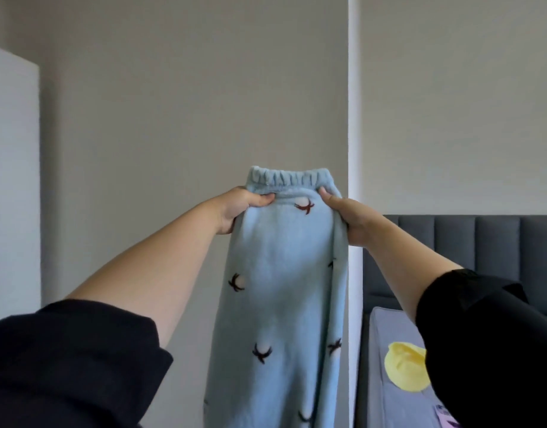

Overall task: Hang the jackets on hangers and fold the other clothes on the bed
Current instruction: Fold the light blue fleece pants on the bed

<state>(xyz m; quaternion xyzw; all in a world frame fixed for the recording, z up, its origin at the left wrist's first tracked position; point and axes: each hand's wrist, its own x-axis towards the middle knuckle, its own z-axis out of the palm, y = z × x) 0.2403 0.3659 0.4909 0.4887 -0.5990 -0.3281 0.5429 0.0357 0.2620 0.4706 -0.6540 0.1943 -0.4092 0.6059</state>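
1. The person holds a pair of light-blue fleece pyjama trousers (284,288) up at arm's length in front of a plain wall (173,118), above the level of the bed (386,409).
2. The left hand (241,208) pinches the cloth just under the elastic waistband (289,177) at its left end. The thumb is on the near face and the fingers are hidden behind.
3. The right hand (350,220) grips the right edge in the same way, a little lower. The hands sit close together, so the waistband is gathered between them, not stretched.
4. The trousers' long axis runs vertically. The waistband is on top, and the legs hang straight down between the forearms and out of the bottom of the view, so the cuffs are not visible. Whether the two legs lie one over the other cannot be told.
5. The bed lies low and to the right of the hands, beyond the right forearm, so the right hand is the nearer one. A yellow garment (406,370) rests on its grey cover, and a dark padded headboard (482,242) stands behind.
6. These are not a jacket, so they are probably meant for folding. The next move seems to call for swinging the trousers right and down, to lay their length flat on the bed. The yellow garment sits where they might land and could end up covered.
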